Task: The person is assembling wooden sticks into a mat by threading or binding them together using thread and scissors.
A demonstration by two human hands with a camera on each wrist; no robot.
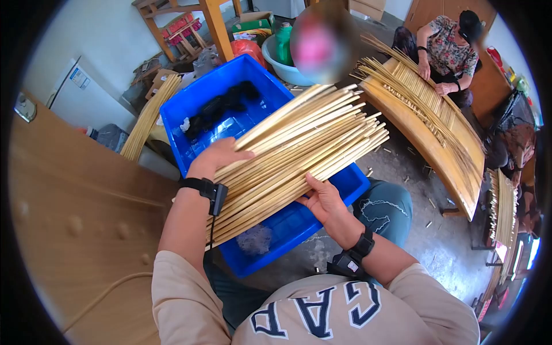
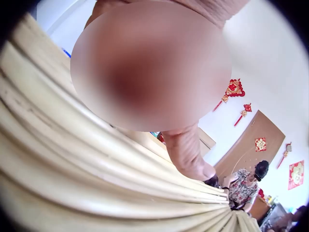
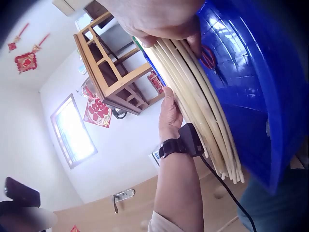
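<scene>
A wide sheaf of pale reed sticks point(image 1: 299, 149) lies slantwise over a blue plastic bin point(image 1: 178, 123). At its far left edge my left hand point(image 1: 218, 158) holds it, thumb laid across the top. The right hand point(image 1: 328, 204) grips the near edge, thumb above and fingers tucked below. In the right wrist view the sticks point(image 3: 198, 101) show edge-on as a layered stack, held by both hands. Pale sticks point(image 2: 96, 140) fill the lower part of the left wrist view, with a finger along their upper edge.
Inside the bin lie black fabric point(image 1: 230, 103), a whitish mesh tangle point(image 1: 255, 238) and red-handled scissors point(image 3: 208, 58). A wooden door point(image 1: 80, 230) is at left. To the right, a person point(image 1: 451, 46) works on sticks over a curved wooden table point(image 1: 425, 141). Another stick bundle point(image 1: 150, 115) leans behind.
</scene>
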